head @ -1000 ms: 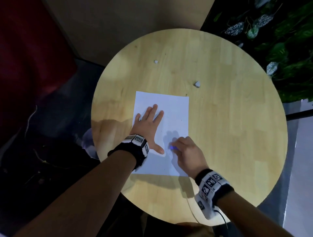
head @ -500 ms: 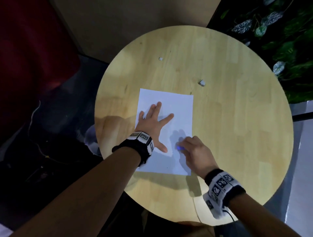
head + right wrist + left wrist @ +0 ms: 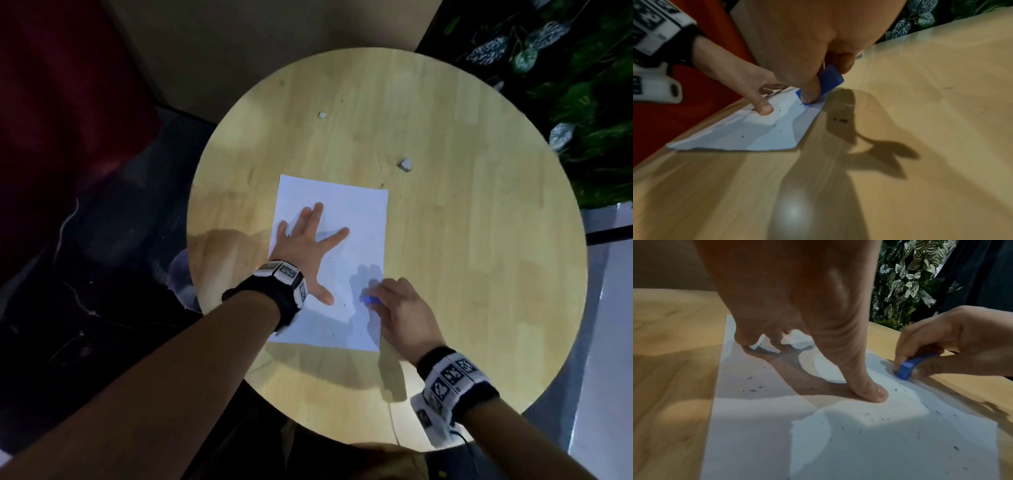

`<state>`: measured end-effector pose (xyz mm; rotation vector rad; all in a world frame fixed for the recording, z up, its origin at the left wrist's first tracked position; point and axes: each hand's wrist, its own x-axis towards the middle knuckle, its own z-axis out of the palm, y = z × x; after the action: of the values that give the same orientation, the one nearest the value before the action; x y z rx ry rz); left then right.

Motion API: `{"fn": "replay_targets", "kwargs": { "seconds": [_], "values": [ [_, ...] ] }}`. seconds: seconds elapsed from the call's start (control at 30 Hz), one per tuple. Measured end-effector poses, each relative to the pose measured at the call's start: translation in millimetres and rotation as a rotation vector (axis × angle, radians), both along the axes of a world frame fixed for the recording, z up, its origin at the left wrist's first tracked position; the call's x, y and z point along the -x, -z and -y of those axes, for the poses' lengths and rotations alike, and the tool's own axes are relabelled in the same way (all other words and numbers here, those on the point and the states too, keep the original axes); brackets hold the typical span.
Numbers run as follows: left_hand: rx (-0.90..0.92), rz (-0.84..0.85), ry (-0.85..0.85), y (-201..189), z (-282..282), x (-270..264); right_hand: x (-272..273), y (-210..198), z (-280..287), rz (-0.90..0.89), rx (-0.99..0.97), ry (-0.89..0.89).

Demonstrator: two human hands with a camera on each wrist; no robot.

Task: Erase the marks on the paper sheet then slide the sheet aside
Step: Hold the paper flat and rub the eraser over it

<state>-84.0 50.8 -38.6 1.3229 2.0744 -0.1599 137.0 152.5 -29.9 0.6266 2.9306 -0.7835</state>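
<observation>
A white paper sheet (image 3: 356, 212) lies on the round wooden table (image 3: 462, 257), dotted with small dark eraser crumbs (image 3: 753, 390). My left hand (image 3: 308, 243) presses flat on the sheet's left half, fingers spread and thumb (image 3: 869, 391) down on the paper. My right hand (image 3: 397, 308) pinches a blue eraser (image 3: 371, 300) and holds its end against the sheet near the right edge. The left wrist view shows the eraser (image 3: 908, 366) tilted, its corner on the paper. In the right wrist view the eraser (image 3: 830, 81) sits between thumb and finger beside the sheet (image 3: 760, 134).
Two small pale scraps lie on the table beyond the sheet, one (image 3: 406, 163) near its far right corner, another (image 3: 322, 115) farther back. Leafy plants (image 3: 582, 85) stand past the table's right rim. A dark red seat (image 3: 68, 102) is at left.
The right hand with the eraser has moved slightly rightward toward the sheet's right edge. The left index finger has spread further right. The sheet stays put.
</observation>
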Motion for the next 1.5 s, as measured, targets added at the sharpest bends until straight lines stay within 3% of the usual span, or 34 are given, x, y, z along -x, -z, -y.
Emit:
{"fn": "replay_targets", "kwargs": {
  "seconds": [0.1,0.27,0.4,0.53,0.63,0.8,0.9,1.13,1.33,1.4,1.5],
  "values": [
    [0.001,-0.019,0.01,0.1,-1.6,-1.6,34.2,2.9,-21.1,-0.026,-0.049,0.016],
    [0.014,0.006,0.011,-1.5,-2.2,-0.2,99.5,8.6,-62.7,-0.057,-0.09,0.211],
    [0.015,-0.035,0.013,-5.6,-7.1,-2.6,76.3,-3.0,-66.0,-0.138,-0.081,0.304],
    [-0.126,0.047,-0.025,-8.0,-15.5,-5.6,50.1,-8.0,-54.8,-0.236,-0.095,0.399],
    [-0.135,0.022,-0.047,-0.5,-21.2,-17.4,51.2,-5.4,-47.1,-0.288,-0.102,0.444],
    [-0.072,-0.02,-0.028,11.9,-21.4,-26.9,80.6,14.5,-58.0,-0.184,-0.057,0.296],
    [-0.058,-0.002,-0.028,11.7,-23.2,-25.2,87.4,19.7,-64.6,-0.121,-0.057,0.317],
    [-0.068,0.009,-0.059,11.0,-24.8,-27.1,15.0,1.6,-17.6,-0.029,-0.052,0.002],
    [-0.056,0.025,-0.048,10.2,-24.8,-24.4,102.2,18.0,-70.1,-0.086,-0.064,0.236],
    [-0.063,0.032,-0.056,10.0,-23.4,-24.7,93.2,17.5,-55.9,-0.108,-0.066,0.253],
    [-0.084,0.021,-0.075,9.7,-23.0,-26.3,38.3,9.0,-16.2,-0.099,-0.025,0.204]
  ]
}}
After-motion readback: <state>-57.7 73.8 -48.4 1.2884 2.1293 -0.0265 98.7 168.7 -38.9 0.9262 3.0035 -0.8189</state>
